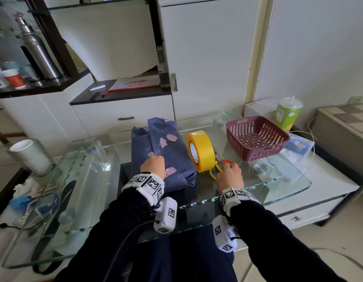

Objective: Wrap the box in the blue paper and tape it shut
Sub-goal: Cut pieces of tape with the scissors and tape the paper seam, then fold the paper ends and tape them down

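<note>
Left hand point(153, 165) curled on blue-wrapped box point(172, 151), grip unclear. Right hand point(229, 175) grips scissors point(218, 167), just right of yellow tape roll point(201, 150).

Maroon basket point(255, 139), green cup point(286, 116), maybe thermos point(39, 51)

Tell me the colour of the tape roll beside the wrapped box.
The tape roll is yellow; head view shows it best.
</note>
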Demonstrator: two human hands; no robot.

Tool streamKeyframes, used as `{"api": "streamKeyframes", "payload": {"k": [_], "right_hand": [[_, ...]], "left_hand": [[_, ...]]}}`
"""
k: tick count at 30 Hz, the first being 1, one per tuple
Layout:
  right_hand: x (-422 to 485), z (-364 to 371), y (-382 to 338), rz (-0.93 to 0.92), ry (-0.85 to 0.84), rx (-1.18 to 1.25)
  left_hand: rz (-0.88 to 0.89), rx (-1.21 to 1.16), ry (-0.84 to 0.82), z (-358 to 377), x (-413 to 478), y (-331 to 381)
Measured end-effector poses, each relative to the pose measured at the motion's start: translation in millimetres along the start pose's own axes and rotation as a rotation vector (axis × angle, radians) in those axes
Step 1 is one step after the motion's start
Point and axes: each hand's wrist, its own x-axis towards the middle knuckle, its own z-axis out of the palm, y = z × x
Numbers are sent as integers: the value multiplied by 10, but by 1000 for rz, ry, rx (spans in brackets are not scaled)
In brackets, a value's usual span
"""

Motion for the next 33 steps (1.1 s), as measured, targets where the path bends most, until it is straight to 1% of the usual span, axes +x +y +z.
{"api": "streamKeyframes", "payload": {"k": [5,9,12,15,21,24,28,33], "right_hand": [[-20,171,-162,28,-23,-89],[35,260,-274,18,40,-133],[82,278,-345,50,50,-112],[112,266,-395,117,-3,-67],[191,201,-321,167,-110,-6],[240,171,-284,183,-118,44],[433,94,-286,148,-76,175],[689,-54,-365,81,99,350]], "left_hand": [[-81,-196,-89,-96,42,-272],[-83,-253,-111,-129,75,-417],[-108,-257,-98,-131,119,-436],[-128,-226,-85,-95,135,-430],[-107,-248,23,35,187,-385],[-90,-294,59,88,236,-424],[-76,-382,89,113,349,-475],[-49,-415,83,111,568,-367]]}}
